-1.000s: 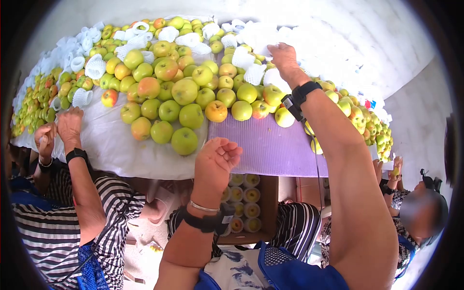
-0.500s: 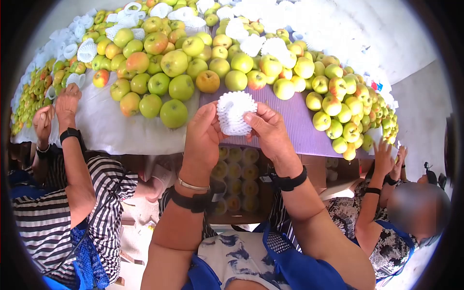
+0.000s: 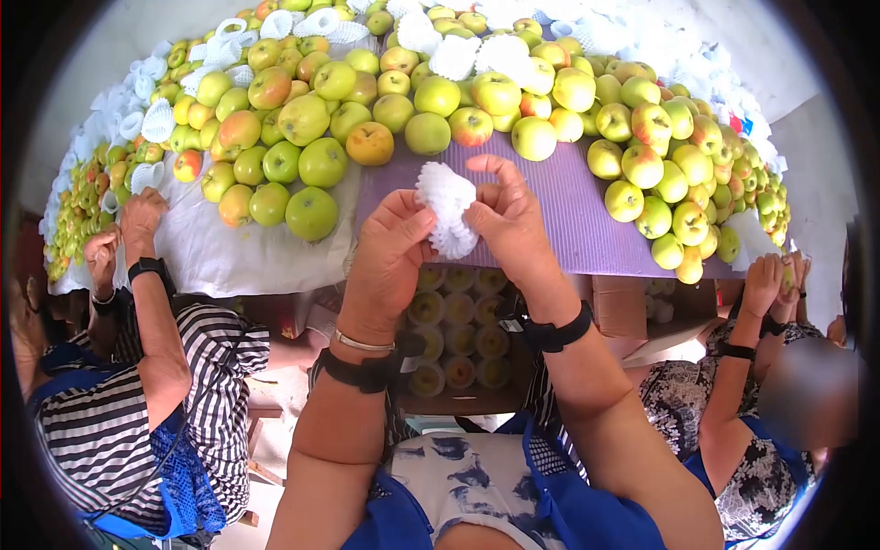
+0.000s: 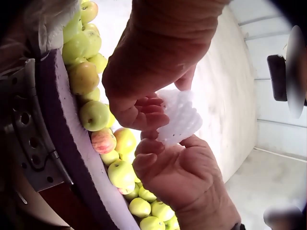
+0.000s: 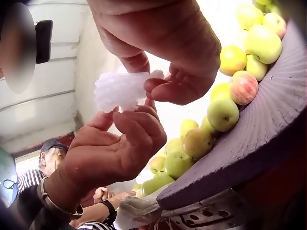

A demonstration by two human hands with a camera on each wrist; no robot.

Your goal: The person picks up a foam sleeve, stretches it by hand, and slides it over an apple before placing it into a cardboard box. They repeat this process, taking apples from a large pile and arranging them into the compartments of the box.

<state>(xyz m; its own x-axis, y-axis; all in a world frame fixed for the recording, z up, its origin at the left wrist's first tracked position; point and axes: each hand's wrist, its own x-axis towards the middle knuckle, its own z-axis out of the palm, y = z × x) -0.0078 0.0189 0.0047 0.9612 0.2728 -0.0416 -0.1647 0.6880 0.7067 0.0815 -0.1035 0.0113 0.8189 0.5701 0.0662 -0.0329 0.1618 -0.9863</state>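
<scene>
A white foam net sleeve [image 3: 446, 209] is held up between both hands above the table's front edge. My left hand [image 3: 390, 252] pinches its left side between thumb and fingers. On the other side my right hand [image 3: 513, 225] grips the sleeve with the thumb, its index finger raised and bent. The left wrist view shows the same sleeve [image 4: 180, 116] between the two hands, and in the right wrist view the net [image 5: 122, 89] looks squashed, its far end pinched. No apple can be made out inside it.
Apples [image 3: 312, 213] lie heaped along the table, with more foam sleeves [image 3: 456, 57] among and behind them. Purple ribbed sheeting [image 3: 559, 206] covers the near edge. Below stands a box of sleeved apples [image 3: 458, 371]. People sit working at left and right.
My right hand came back from the far pile, and both hands met on a foam sleeve. Since then the sleeve has narrowed and the right index finger has lifted off it.
</scene>
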